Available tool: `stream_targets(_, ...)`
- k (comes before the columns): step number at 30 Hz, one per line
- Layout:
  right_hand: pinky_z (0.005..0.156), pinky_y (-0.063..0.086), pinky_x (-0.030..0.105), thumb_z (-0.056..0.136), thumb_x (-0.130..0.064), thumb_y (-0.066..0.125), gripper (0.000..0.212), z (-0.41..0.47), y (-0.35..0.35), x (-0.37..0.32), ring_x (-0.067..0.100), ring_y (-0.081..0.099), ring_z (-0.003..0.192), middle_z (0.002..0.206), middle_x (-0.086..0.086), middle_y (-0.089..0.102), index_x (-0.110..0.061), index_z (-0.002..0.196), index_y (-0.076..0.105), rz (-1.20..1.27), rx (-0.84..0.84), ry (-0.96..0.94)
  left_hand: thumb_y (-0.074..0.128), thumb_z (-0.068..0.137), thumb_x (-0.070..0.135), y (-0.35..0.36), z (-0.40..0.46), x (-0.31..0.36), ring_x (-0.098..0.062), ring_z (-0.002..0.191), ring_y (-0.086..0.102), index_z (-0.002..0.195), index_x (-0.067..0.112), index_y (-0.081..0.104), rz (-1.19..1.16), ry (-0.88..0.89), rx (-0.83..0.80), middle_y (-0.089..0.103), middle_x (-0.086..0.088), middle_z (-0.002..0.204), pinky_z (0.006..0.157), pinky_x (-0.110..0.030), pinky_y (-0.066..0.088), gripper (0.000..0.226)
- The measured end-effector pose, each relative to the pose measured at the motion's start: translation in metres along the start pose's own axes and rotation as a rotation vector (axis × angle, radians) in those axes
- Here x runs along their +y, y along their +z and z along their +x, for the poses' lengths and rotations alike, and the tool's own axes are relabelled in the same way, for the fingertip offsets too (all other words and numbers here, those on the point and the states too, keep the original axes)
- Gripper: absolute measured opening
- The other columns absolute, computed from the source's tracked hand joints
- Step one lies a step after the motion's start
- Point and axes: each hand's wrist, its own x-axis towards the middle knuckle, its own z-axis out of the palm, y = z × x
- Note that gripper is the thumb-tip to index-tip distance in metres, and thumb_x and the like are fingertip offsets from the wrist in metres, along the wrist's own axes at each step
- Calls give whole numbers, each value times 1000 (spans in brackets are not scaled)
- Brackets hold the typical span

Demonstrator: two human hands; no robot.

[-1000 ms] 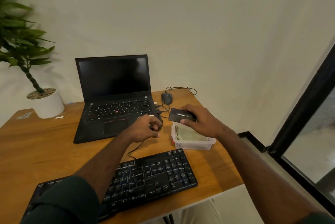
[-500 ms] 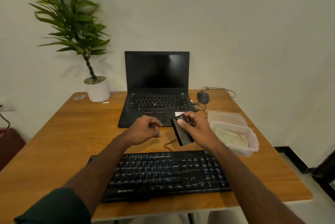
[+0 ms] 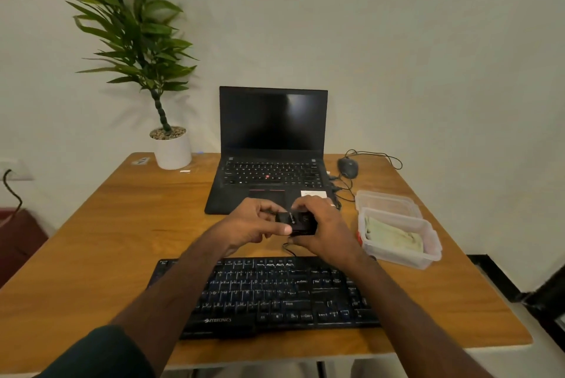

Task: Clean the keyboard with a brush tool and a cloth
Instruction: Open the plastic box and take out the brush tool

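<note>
While we fumble the black brush tool (image 3: 295, 222) open above the keyboard (image 3: 269, 295), head view suggests it could slip and drop onto the keys, since both grips are fingertip-only. Left hand (image 3: 250, 224) pinches its left end; right hand (image 3: 324, 226) curls round the rest. Cloth (image 3: 393, 238) sits in the tub (image 3: 428, 258), right.
</note>
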Motion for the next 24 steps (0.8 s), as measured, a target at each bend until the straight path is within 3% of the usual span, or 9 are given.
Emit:
stream_targets(3, 87, 51, 19, 61, -25, 95, 74, -4, -11, 1, 5, 58, 110, 118, -11, 59, -33, 121, 51, 255, 12, 223, 83, 75, 0, -1, -1, -2, -9, 62, 56, 117, 10, 68, -61, 54, -17, 69, 1, 73, 50, -23, 38, 46)
stream_targets(5, 83, 57, 27, 65, -13, 93, 75, -8, -14, 1, 13, 66, 104, 117, -1, 63, -32, 124, 51, 531, -10, 345, 82, 75, -3, -1, 0, -5, -12, 72, 63, 119, 10, 67, -78, 98, -6, 72, -3, 83, 56, -27, 46, 48)
stream_targets(8, 79, 60, 46, 68, -8, 90, 69, -13, -6, 0, 28, 70, 97, 110, 13, 69, -29, 124, 55, 824, 78, 406, 84, 73, -1, 3, 0, -10, -17, 79, 66, 118, 12, 66, -66, 119, 18, 73, -7, 88, 63, -32, 51, 50)
stream_targets(13, 92, 56, 49, 82, -2, 77, 44, -5, 13, -19, 31, 70, 106, 109, 12, 75, -14, 121, 59, 1017, 295, 433, 92, 64, 19, 12, -2, -18, -21, 82, 67, 95, 3, 61, 30, 226, 46, 72, -8, 88, 75, -31, 53, 46)
stream_targets(16, 91, 56, 52, 96, -12, 63, 31, -1, 16, -27, 31, 69, 109, 116, 9, 73, -15, 127, 60, 1001, 206, 432, 88, 74, 24, 9, -7, -18, -17, 75, 62, 79, 3, 68, 176, 310, 28, 70, -4, 78, 72, -25, 50, 29)
stream_targets(18, 78, 60, 51, 100, -15, 57, 30, 1, 13, -32, 29, 72, 101, 117, 8, 70, -20, 130, 60, 962, 111, 462, 84, 79, 21, 2, -12, -17, -24, 82, 67, 78, 6, 73, 233, 307, 43, 74, -5, 83, 77, -31, 52, 19)
stream_targets(21, 54, 54, 33, 100, -13, 58, 27, -2, 9, -35, 24, 72, 79, 108, 8, 70, -25, 124, 63, 856, 14, 486, 82, 81, 27, -15, -25, -20, -15, 76, 64, 79, 11, 73, 345, 278, 97, 73, 0, 80, 71, -27, 50, 19)
stream_targets(24, 47, 46, 23, 95, -8, 64, 24, -9, 8, -30, 15, 67, 63, 99, 8, 74, -24, 113, 69, 739, -20, 492, 77, 78, 53, -43, -46, -35, -9, 78, 62, 81, 20, 71, 532, 236, 175, 69, 6, 81, 72, -30, 51, 34)
